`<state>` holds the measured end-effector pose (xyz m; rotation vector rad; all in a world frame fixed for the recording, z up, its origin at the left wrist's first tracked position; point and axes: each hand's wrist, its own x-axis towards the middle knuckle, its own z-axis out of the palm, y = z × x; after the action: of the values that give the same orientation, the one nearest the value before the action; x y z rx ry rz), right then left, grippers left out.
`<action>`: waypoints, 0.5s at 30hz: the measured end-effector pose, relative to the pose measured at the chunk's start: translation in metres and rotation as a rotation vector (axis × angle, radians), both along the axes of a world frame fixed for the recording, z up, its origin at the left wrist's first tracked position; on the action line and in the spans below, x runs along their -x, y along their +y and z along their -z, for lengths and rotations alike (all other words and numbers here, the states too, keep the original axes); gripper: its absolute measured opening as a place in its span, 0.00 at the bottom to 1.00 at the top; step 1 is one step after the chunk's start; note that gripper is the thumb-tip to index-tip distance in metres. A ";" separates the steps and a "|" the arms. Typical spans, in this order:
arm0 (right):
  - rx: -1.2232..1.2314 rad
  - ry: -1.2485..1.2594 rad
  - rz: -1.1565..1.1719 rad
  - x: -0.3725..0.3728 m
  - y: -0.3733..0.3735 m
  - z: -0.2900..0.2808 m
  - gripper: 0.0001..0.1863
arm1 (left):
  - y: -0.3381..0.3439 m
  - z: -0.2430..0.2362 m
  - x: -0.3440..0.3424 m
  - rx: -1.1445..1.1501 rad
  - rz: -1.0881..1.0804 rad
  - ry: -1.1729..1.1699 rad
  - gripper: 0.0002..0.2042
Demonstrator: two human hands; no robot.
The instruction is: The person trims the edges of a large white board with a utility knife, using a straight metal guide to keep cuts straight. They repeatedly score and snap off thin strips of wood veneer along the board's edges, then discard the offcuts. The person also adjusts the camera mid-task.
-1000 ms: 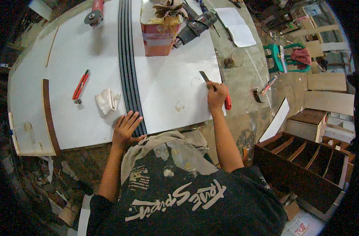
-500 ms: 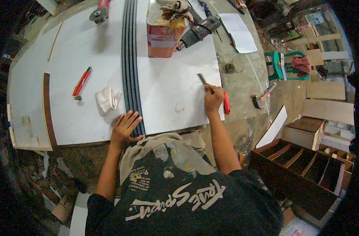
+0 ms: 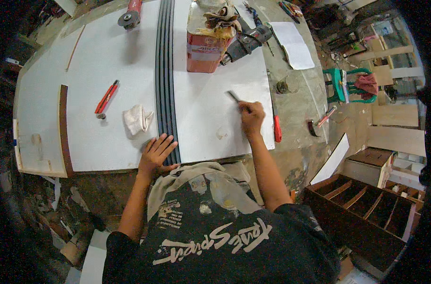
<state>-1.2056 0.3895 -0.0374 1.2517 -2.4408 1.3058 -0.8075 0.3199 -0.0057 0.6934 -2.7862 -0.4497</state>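
My right hand (image 3: 251, 117) grips a small flat dark tool (image 3: 233, 96), its tip resting on the large white panel (image 3: 210, 123) in front of me. My left hand (image 3: 156, 152) lies flat, fingers spread, on the near end of a dark ribbed strip (image 3: 165, 71) that runs lengthwise across the panel. A crumpled white rag (image 3: 137, 119) sits just left of that strip, close to my left hand. A red utility knife (image 3: 277, 128) lies at the panel's right edge beside my right wrist.
A red-and-white tin can (image 3: 205, 40) topped with rags stands at the far side, a power drill (image 3: 246, 40) beside it. A red cutter (image 3: 106, 98) lies at left, an angle grinder (image 3: 130, 15) far left. A dark wooden shelf unit (image 3: 366, 208) stands at right.
My right hand has slid the tool slightly to the left over the white panel. My left hand stays pressed on the ribbed strip.
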 end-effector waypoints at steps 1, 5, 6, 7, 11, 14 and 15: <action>0.068 -0.046 0.099 -0.004 0.001 -0.001 0.05 | 0.000 0.000 0.000 0.003 -0.005 -0.004 0.37; -0.221 0.215 -0.356 -0.035 0.012 -0.002 0.06 | 0.000 -0.001 -0.002 -0.005 0.000 -0.047 0.37; -0.143 0.138 -0.439 -0.037 0.015 -0.002 0.05 | 0.000 0.000 -0.002 -0.004 0.002 -0.042 0.37; -0.060 0.097 -0.615 -0.038 0.018 -0.002 0.05 | 0.000 0.000 -0.002 -0.022 0.004 -0.049 0.37; 0.027 -0.045 -0.027 -0.022 0.019 -0.003 0.10 | 0.001 0.001 -0.003 -0.001 -0.003 -0.030 0.37; -0.040 0.129 0.062 -0.030 0.020 -0.001 0.03 | 0.000 -0.001 -0.003 0.013 0.002 -0.016 0.37; -0.024 0.200 -0.081 -0.040 0.025 0.000 0.03 | -0.001 -0.001 -0.003 0.011 0.010 -0.010 0.37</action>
<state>-1.1654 0.4142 -0.0373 1.4257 -2.2958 1.1123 -0.8049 0.3194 -0.0042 0.6811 -2.8007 -0.4332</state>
